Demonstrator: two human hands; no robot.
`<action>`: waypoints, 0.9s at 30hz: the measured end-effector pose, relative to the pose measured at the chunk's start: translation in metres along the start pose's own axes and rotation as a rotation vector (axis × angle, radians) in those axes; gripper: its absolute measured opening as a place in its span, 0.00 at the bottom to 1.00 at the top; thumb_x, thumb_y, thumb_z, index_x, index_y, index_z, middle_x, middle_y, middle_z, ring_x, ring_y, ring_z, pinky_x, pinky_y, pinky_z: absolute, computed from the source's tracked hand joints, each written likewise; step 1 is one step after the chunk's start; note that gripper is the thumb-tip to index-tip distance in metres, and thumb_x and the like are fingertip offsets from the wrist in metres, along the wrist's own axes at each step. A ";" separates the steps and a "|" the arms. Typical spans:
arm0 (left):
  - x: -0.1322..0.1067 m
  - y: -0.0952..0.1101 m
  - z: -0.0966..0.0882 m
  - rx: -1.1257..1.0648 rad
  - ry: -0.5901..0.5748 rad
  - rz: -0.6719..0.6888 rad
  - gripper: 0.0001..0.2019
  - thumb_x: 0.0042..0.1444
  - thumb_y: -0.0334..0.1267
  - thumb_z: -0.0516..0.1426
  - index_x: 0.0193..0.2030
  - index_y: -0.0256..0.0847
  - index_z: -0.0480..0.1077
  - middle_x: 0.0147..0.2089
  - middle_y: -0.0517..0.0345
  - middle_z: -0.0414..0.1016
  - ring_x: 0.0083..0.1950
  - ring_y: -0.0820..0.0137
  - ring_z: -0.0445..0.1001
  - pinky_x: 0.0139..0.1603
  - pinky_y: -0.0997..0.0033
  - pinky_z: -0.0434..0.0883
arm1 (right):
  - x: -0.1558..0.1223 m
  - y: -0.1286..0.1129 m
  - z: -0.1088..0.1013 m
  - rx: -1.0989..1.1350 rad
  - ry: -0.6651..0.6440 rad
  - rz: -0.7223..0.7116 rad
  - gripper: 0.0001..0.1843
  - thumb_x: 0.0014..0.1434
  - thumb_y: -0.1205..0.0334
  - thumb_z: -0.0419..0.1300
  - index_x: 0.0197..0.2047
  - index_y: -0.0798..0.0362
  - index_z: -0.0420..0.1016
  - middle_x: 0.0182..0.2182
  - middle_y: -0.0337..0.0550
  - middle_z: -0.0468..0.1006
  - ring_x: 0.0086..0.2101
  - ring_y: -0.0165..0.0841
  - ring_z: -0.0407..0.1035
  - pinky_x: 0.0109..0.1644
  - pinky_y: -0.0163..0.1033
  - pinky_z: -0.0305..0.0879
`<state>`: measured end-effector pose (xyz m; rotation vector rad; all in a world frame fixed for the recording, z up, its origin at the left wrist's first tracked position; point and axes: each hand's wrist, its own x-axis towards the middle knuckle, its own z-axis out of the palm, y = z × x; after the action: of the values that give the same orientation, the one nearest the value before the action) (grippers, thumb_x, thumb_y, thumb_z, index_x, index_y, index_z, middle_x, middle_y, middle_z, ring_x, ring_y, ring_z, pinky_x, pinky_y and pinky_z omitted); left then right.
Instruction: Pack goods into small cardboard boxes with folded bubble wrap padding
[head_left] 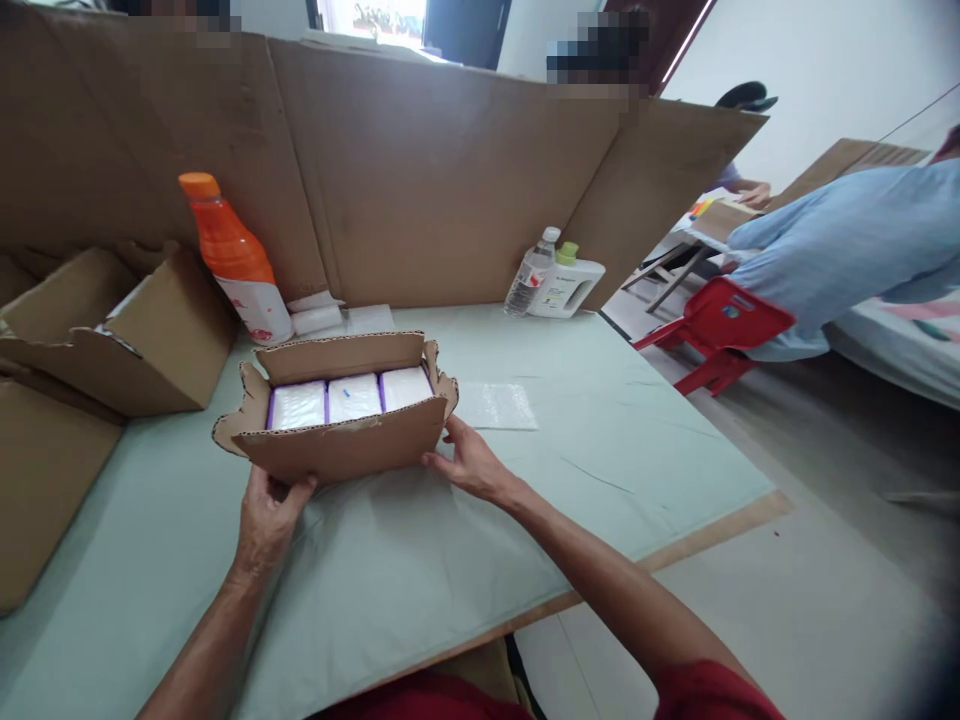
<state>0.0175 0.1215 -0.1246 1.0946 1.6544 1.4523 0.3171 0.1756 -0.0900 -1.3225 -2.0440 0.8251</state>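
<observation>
An open cardboard box with raised flaps sits on the cloth-covered table, tilted a little. Inside stand three white packs with purple edges in a row, the middle pack among them. My left hand grips the box's lower front edge near its left end, thumb against the front wall. At the right end, my right hand holds the lower corner between thumb and fingers. Some of the fingers of both hands are hidden by the box. Just right of it lies a clear plastic bubble-wrap sheet.
Larger open cardboard boxes stand at the left. An orange-capped bottle leans against the cardboard partition, beside small white packets. A clear bottle and white jug stand farther right. Another person sits on a red chair.
</observation>
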 end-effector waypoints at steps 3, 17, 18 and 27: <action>0.008 0.005 0.008 0.057 0.038 0.016 0.28 0.40 0.48 0.67 0.47 0.38 0.70 0.40 0.55 0.74 0.43 0.62 0.74 0.46 0.65 0.73 | 0.022 -0.002 0.011 0.080 0.067 0.036 0.32 0.59 0.55 0.61 0.65 0.55 0.66 0.53 0.54 0.78 0.46 0.43 0.73 0.48 0.49 0.72; -0.013 -0.024 0.017 -0.055 0.053 0.036 0.39 0.51 0.42 0.65 0.68 0.40 0.58 0.66 0.37 0.68 0.66 0.55 0.70 0.69 0.49 0.65 | 0.039 0.060 -0.012 -0.529 0.075 -0.046 0.17 0.63 0.60 0.61 0.55 0.52 0.78 0.58 0.51 0.77 0.55 0.46 0.70 0.57 0.49 0.64; -0.026 -0.026 0.014 -0.014 0.026 0.035 0.37 0.53 0.43 0.64 0.69 0.39 0.59 0.66 0.37 0.68 0.66 0.54 0.70 0.70 0.47 0.65 | 0.039 0.063 -0.013 -0.587 0.063 -0.042 0.13 0.65 0.61 0.59 0.50 0.52 0.80 0.56 0.50 0.79 0.52 0.45 0.71 0.54 0.47 0.64; -0.093 -0.019 -0.004 0.292 -0.124 0.146 0.23 0.61 0.41 0.57 0.62 0.41 0.70 0.64 0.43 0.72 0.61 0.56 0.75 0.57 0.53 0.78 | -0.020 0.067 -0.032 -0.700 0.100 -0.052 0.16 0.68 0.59 0.56 0.54 0.53 0.78 0.54 0.52 0.79 0.51 0.45 0.69 0.52 0.47 0.61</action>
<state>0.0502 0.0352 -0.1467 1.4629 1.7650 1.2267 0.3866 0.1849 -0.1220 -1.6034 -2.3686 -0.0120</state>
